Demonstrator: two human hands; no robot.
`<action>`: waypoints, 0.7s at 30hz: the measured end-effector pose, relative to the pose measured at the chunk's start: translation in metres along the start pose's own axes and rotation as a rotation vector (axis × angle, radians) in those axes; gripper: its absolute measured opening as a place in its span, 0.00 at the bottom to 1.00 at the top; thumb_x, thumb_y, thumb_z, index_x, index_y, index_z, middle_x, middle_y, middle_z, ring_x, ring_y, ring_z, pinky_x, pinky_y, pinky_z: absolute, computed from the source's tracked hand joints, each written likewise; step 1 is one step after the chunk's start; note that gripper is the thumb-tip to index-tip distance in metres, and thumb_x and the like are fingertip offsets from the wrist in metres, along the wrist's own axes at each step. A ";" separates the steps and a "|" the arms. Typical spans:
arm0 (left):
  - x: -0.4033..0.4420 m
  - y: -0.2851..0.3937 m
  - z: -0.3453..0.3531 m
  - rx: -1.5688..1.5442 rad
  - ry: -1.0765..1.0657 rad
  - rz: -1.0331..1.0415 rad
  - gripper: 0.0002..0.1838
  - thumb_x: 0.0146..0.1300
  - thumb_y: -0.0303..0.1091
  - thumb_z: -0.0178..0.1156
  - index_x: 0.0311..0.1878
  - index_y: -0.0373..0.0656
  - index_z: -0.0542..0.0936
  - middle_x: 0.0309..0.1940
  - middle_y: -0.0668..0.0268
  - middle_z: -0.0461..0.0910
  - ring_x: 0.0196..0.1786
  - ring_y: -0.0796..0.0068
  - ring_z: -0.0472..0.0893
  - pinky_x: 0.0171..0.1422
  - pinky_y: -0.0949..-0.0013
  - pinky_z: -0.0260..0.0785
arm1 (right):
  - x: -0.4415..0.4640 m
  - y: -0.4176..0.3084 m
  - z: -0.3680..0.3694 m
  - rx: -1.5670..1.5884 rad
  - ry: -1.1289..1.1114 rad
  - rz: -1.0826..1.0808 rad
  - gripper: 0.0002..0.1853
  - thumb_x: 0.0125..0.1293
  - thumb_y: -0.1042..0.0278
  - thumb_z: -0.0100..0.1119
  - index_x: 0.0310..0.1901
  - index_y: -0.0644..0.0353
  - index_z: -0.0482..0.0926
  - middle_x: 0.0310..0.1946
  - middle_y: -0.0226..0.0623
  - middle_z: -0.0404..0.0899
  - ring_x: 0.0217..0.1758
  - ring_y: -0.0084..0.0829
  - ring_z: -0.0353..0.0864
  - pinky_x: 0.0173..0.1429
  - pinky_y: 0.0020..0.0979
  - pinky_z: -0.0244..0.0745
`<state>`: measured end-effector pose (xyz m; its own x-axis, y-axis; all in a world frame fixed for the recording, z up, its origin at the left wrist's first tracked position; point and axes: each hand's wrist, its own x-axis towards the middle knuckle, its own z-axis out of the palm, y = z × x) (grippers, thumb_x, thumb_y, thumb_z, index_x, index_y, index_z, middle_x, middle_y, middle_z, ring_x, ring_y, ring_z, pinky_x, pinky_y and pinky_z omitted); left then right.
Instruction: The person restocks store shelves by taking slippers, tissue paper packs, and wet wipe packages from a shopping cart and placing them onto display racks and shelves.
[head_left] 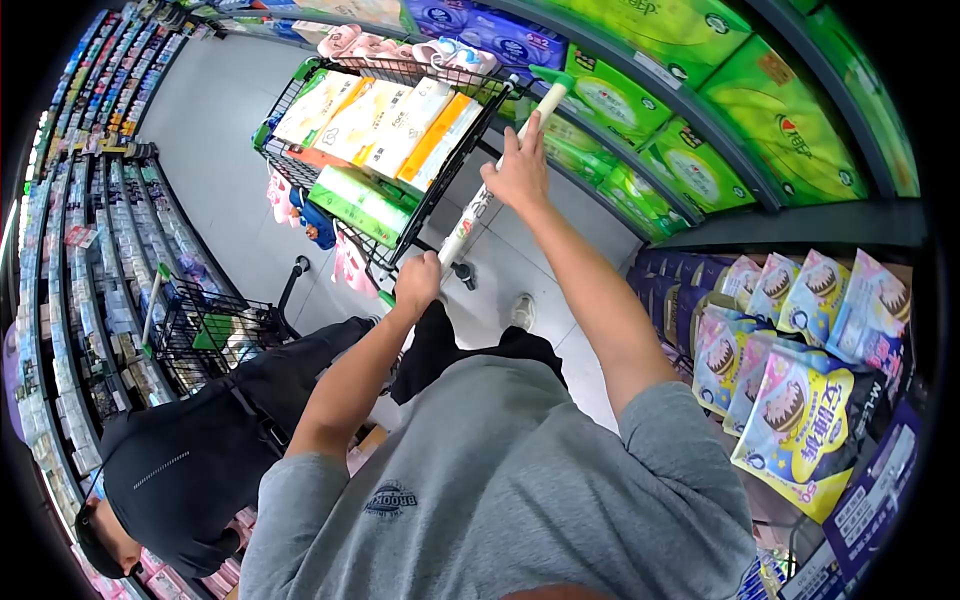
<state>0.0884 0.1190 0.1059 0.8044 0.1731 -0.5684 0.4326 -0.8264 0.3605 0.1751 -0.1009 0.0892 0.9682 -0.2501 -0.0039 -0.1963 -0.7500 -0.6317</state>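
In the head view, my left hand is wrapped round the near end of a shopping cart's white handle. Farther along the same bar, my right hand lies over it with the fingers bent across. The cart's black wire basket extends ahead of the handle. Inside it are white and orange tissue packs and a green-and-white pack. Pink slippers and a blue item hang at the basket's left side; more slippers are along its far right side.
Shelves of green tissue packs run along the right, above bagged goods. On the left, a person in dark clothes bends toward long shelves. Another cart stands beside that person. Grey floor tiles extend ahead.
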 end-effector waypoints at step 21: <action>0.248 -0.061 -0.237 0.202 0.190 0.735 0.14 0.55 0.38 0.64 0.41 0.41 0.80 0.43 0.55 0.80 0.47 0.56 0.79 0.50 0.60 0.72 | 0.055 -0.088 0.030 -0.325 0.446 0.036 0.26 0.52 0.70 0.63 0.55 0.64 0.74 0.68 0.55 0.56 0.70 0.55 0.56 0.71 0.49 0.53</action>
<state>0.3578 0.3398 0.1183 0.9194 -0.3819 -0.0938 -0.3049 -0.8429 0.4434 0.2500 -0.0298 0.1215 0.8144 -0.4611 0.3522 -0.3340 -0.8690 -0.3652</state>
